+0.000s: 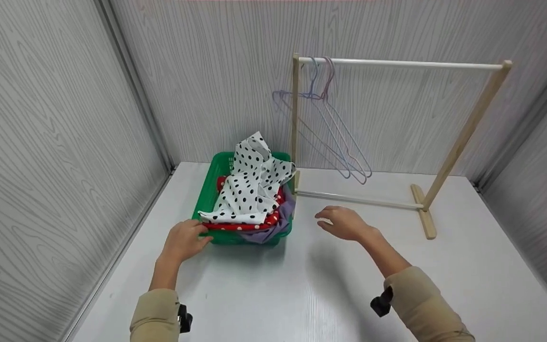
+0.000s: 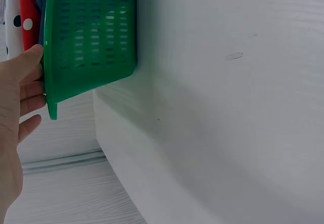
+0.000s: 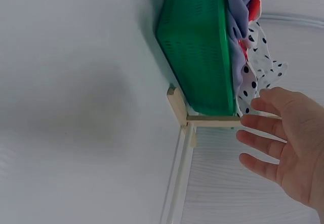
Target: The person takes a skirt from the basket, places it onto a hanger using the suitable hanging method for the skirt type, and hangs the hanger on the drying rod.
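A green plastic basket [image 1: 204, 192] holds a heap of cloth. White fabric with black dots [image 1: 249, 187] lies on top, red fabric with white dots [image 1: 240, 227] under it, and purple fabric [image 1: 285, 213] hangs over the front right rim. My left hand [image 1: 185, 240] is at the basket's front left corner; in the left wrist view its thumb and fingertips [image 2: 34, 102] touch the rim, close by the red cloth. My right hand [image 1: 344, 223] hovers over the table right of the basket, fingers spread and holding nothing.
Behind and to the right stands a wooden rack [image 1: 468, 128] with a white top bar [image 1: 406, 62] and feet on the white table [image 1: 264, 294]. Wire hangers [image 1: 335, 128] in blue and pink hang at the bar's left end. Grey wood-grain walls [image 1: 60, 142] enclose the table.
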Motion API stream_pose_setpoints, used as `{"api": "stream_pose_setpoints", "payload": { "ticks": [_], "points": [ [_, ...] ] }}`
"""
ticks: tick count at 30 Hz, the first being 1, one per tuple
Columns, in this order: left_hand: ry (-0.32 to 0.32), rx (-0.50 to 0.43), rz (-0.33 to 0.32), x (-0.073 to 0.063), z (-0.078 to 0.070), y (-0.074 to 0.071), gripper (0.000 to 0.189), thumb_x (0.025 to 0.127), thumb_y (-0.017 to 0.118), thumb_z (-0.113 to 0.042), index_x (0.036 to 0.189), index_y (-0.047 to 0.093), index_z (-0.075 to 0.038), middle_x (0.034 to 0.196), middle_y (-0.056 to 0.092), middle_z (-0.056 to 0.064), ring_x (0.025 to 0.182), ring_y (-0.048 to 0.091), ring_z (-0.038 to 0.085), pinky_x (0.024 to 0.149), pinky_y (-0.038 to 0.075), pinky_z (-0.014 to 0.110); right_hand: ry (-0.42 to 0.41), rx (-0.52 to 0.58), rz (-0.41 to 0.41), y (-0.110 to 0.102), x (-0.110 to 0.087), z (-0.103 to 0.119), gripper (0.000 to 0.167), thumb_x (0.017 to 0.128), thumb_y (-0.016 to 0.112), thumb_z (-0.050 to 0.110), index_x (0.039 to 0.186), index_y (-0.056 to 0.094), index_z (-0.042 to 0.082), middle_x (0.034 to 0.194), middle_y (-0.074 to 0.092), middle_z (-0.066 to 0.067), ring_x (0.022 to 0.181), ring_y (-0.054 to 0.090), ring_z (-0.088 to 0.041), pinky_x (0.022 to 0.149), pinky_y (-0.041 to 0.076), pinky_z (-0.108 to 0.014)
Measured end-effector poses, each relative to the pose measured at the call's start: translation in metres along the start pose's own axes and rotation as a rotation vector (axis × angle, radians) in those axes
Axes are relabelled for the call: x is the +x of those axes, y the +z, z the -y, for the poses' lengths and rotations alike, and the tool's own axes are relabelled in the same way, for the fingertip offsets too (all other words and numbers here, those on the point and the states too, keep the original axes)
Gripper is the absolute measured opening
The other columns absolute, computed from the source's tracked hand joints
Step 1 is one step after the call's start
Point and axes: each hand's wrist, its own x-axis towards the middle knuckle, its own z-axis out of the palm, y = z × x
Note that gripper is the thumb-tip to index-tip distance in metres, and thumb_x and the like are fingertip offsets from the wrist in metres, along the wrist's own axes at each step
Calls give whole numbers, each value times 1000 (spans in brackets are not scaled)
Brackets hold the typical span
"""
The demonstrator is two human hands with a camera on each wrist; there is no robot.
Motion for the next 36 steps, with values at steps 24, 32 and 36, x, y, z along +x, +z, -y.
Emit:
{"api": "stream_pose_setpoints", "payload": {
  "ticks": [24, 32, 36],
  "points": [
    [-19, -9, 59, 4, -1, 0, 13, 73, 76, -6, 77, 65, -2, 74, 57, 8, 70, 55, 23, 62, 48, 35, 0, -66, -67, 47, 99, 109, 27, 89, 60, 30, 103, 64, 8, 94, 62, -7, 86, 57, -21, 73, 48, -34],
    [-115, -52, 155, 6, -5, -4, 12, 76, 75, -9, 80, 66, -2, 76, 59, 7, 72, 54, 21, 68, 50, 35, 195, 35, -22, 43, 112, 112, 19, 89, 56, 18, 77, 64, 5, 74, 59, -6, 71, 57, -21, 62, 47, -36],
    [-114, -48, 162, 9, -6, -6, 11, 77, 74, -9, 80, 67, -2, 76, 59, 6, 72, 54, 21, 68, 50, 34, 286, 193, -93, 36, 116, 104, 26, 87, 54, 14, 62, 52, 9, 58, 48, 1, 56, 47, -15, 53, 38, -29]
  ]
}}
